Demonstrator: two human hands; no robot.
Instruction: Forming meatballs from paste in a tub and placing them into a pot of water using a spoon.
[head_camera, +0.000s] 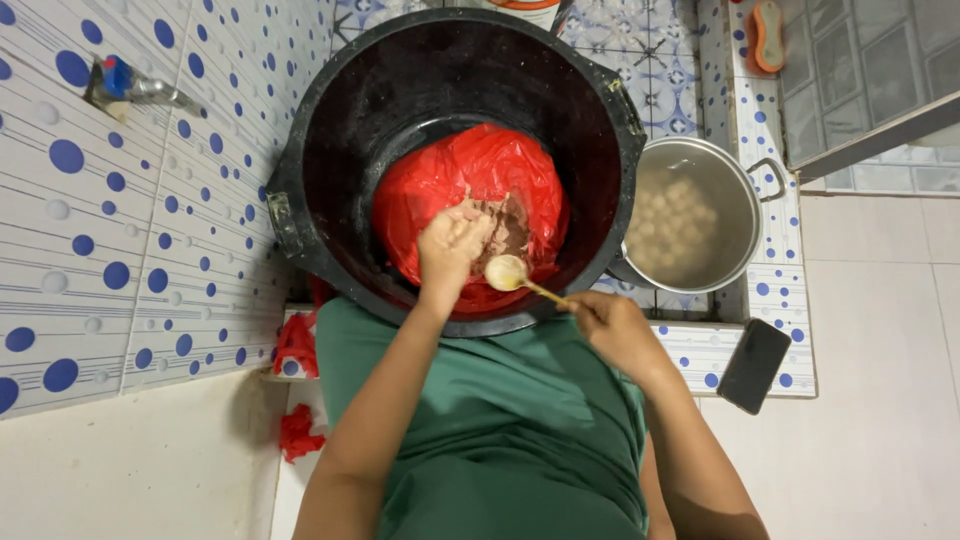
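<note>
A large black tub (330, 120) stands on the tiled ledge and holds a red plastic bag (440, 180) with pinkish-brown meat paste (512, 228) in it. My left hand (452, 245) is inside the tub, closed around a lump of the paste. In my right hand (612, 325), at the tub's near rim, is a spoon (506, 272) gripped by its thin handle. The spoon's bowl carries a pale ball of paste and sits right beside my left hand.
A steel pot (745, 205) of cloudy water with several pale balls stands right of the tub. A dark phone (755, 365) lies on the ledge's corner. A tap (130, 88) sticks out of the dotted wall at left. Red plastic scraps (298, 345) lie below the tub.
</note>
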